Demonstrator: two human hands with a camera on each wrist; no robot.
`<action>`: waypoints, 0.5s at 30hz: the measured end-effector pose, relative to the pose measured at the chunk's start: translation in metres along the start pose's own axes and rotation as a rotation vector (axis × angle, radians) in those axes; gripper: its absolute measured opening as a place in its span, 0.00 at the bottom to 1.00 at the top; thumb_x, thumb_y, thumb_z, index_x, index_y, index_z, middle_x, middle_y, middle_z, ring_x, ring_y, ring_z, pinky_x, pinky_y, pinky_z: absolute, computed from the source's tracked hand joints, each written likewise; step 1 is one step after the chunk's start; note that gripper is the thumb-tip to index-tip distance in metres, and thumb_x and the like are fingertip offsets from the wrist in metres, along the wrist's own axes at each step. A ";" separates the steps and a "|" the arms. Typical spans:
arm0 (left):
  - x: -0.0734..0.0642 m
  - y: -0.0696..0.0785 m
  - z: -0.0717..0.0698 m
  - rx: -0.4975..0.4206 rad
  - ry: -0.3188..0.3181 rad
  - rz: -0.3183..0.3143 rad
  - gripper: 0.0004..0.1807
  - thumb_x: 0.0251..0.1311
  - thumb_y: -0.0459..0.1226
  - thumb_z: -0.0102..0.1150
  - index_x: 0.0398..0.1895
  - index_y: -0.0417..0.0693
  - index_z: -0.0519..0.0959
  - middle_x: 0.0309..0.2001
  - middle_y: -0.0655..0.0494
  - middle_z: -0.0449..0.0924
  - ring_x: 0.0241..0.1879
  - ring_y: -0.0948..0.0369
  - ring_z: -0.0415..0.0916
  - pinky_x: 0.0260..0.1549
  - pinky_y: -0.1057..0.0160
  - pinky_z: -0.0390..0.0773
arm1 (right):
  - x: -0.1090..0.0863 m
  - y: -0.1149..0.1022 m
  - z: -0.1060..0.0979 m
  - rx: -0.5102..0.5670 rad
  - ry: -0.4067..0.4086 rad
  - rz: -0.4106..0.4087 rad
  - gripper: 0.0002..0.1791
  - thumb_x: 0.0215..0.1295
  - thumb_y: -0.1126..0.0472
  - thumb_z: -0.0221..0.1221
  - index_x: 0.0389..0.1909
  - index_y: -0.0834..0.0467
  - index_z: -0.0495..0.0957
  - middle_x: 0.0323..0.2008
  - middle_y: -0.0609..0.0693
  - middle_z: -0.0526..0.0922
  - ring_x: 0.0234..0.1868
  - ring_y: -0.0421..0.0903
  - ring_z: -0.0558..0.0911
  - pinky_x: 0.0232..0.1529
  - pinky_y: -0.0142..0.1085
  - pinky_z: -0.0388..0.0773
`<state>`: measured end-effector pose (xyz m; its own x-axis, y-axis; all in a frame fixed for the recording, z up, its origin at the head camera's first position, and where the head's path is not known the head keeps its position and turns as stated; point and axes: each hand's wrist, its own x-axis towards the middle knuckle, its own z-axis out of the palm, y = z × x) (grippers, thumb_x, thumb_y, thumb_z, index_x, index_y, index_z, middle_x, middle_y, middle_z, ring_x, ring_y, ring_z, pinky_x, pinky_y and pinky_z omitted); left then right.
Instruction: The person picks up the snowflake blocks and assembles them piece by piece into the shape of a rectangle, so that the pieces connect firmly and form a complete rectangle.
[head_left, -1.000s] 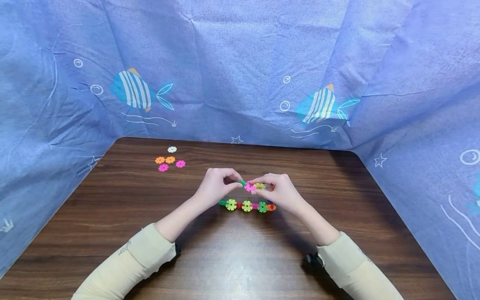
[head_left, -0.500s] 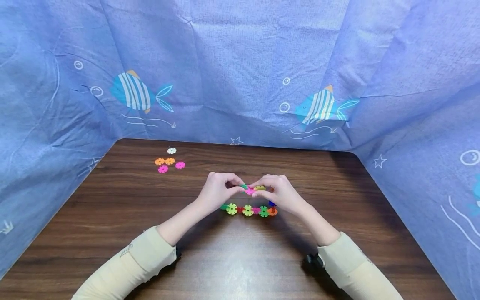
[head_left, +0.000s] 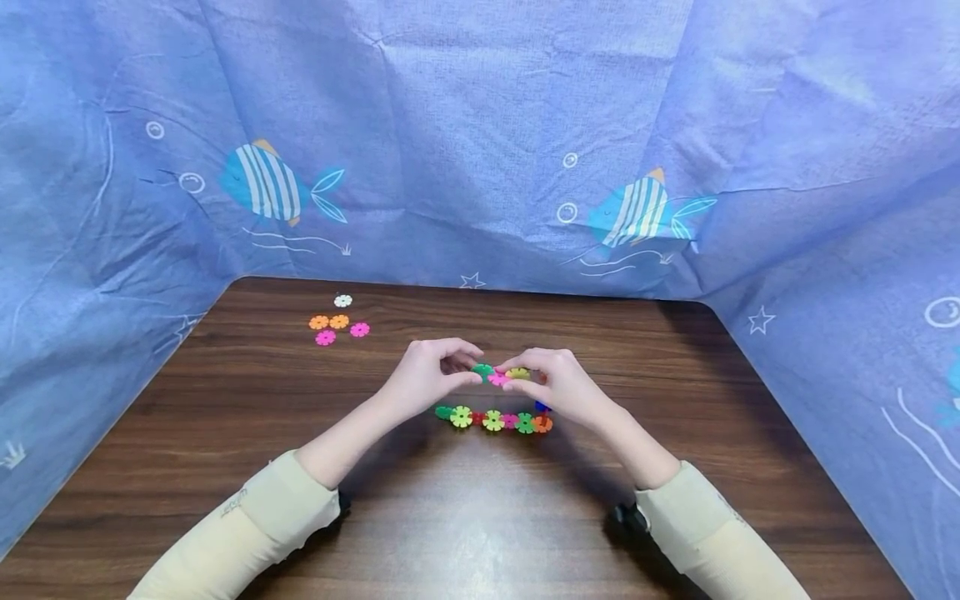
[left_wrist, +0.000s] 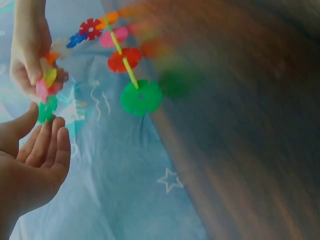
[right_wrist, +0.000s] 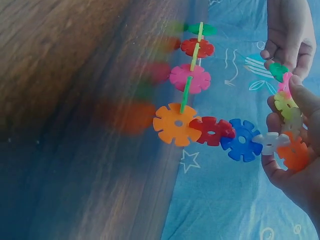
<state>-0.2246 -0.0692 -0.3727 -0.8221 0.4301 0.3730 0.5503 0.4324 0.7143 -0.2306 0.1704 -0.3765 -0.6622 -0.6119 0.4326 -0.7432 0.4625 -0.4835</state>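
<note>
The right hand [head_left: 558, 385] pinches the disc chain [head_left: 493, 415] over the tabletop [head_left: 480, 508], hiding some links from the head view. The left hand [head_left: 423, 379] holds thumb and fingers apart around the green end disc [left_wrist: 47, 110]; contact is unclear.

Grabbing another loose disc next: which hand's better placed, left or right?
Left, probably. The left hand is nearer the loose flower-shaped discs, and its fingers look open by the green disc between the hands. The right hand pinches the flower-disc chain, so reaching with it would likely drag the chain along.
</note>
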 end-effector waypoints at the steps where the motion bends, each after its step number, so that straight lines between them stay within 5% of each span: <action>1: -0.001 -0.001 -0.003 -0.010 -0.007 -0.010 0.14 0.52 0.38 0.68 0.43 0.48 0.82 0.34 0.58 0.85 0.32 0.67 0.80 0.33 0.67 0.80 | 0.000 0.000 0.000 -0.002 0.000 0.002 0.11 0.56 0.55 0.66 0.41 0.51 0.84 0.35 0.40 0.85 0.20 0.37 0.68 0.20 0.27 0.66; 8: -0.007 -0.010 -0.034 -0.006 0.019 -0.067 0.18 0.51 0.37 0.69 0.48 0.46 0.80 0.40 0.55 0.85 0.41 0.57 0.82 0.41 0.60 0.81 | -0.002 0.002 -0.003 -0.012 -0.003 0.011 0.12 0.58 0.52 0.65 0.42 0.49 0.84 0.37 0.40 0.85 0.17 0.39 0.66 0.20 0.27 0.66; 15: -0.019 -0.027 -0.068 0.118 0.031 -0.086 0.23 0.52 0.41 0.69 0.52 0.50 0.78 0.45 0.54 0.84 0.47 0.57 0.79 0.49 0.53 0.76 | -0.005 0.005 -0.006 -0.026 0.000 0.006 0.12 0.58 0.53 0.65 0.43 0.49 0.84 0.38 0.40 0.85 0.19 0.35 0.66 0.21 0.28 0.67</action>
<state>-0.2340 -0.1430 -0.3586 -0.8700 0.3633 0.3333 0.4896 0.5577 0.6703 -0.2315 0.1797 -0.3763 -0.6663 -0.6090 0.4302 -0.7417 0.4821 -0.4663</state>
